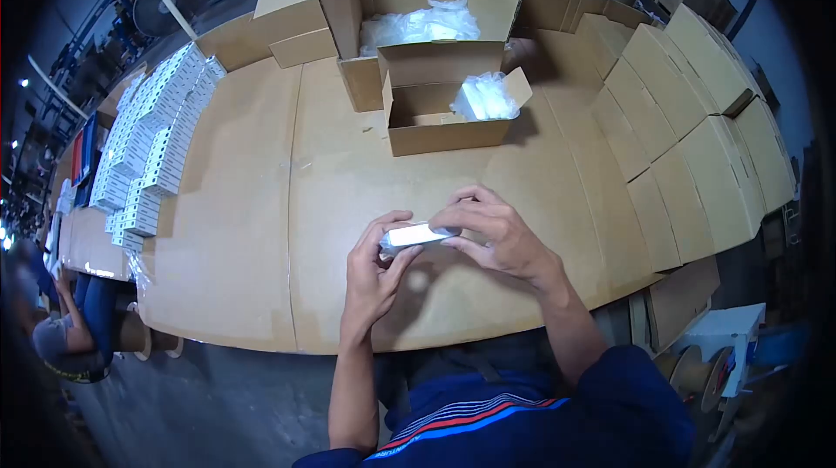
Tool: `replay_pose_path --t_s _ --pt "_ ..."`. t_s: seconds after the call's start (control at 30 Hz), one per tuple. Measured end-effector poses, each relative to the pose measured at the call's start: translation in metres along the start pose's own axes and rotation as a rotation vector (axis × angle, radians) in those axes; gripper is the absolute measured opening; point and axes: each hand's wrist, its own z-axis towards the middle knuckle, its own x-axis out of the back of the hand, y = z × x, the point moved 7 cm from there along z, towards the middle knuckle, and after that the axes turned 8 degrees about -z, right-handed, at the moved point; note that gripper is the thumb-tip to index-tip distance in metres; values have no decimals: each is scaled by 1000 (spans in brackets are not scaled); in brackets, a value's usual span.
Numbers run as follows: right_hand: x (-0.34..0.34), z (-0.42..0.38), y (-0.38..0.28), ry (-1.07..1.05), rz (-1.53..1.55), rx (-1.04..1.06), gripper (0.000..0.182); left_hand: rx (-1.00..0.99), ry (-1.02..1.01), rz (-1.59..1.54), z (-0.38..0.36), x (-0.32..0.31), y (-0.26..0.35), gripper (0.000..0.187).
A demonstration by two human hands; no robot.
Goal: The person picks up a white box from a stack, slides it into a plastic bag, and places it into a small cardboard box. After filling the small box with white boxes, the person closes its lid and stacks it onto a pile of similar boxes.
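A small white box in clear plastic wrap [411,235] is held between both hands above the cardboard-covered table [331,285]. My left hand [374,268] grips its left end, fingers behind and thumb at the front. At its right end, my right hand [492,233] holds it with fingers on top and the thumb below. Beyond the hands stands an open small carton [448,135] with a plastic-wrapped white item [485,98] in its right part.
A larger open carton [361,85] behind holds plastic-wrapped items [427,26]. Stacked white boxes [161,137] stand at the left, closed brown cartons [688,137] at the right. A person [65,329] sits at the far left. Machinery [723,337] stands lower right.
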Motion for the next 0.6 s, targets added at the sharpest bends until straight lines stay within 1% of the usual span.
replay_pose_path --t_s 0.03,0.13,0.17,0.27,0.3,0.4,0.43,0.53,0.57,0.6 --pt "4 3 -5 9 -113 125 29 37 6 7 1 0 -6 27" --pt "8 9 0 -125 -199 114 24 151 26 26 6 -2 -14 21" --pt "13 11 0 -123 -211 128 23 156 5 12 9 -2 -19 29" --pt "27 16 19 -133 -95 -3 21 71 66 -143 26 -2 -16 42" --pt "40 22 23 -3 -70 47 22 48 70 -98 34 0 -11 53" --pt "76 32 40 318 -133 -118 23 -6 226 158 55 8 0 55" --pt "82 33 50 393 -186 -179 24 22 204 251 63 8 1 61" --pt "80 40 77 681 -68 -249 24 -249 132 676 85 3 4 68" --pt "79 45 80 708 -130 -240 25 -181 85 670 88 -1 0 72" --pt "74 49 83 713 -160 -238 26 -177 79 688 92 -3 -4 73"
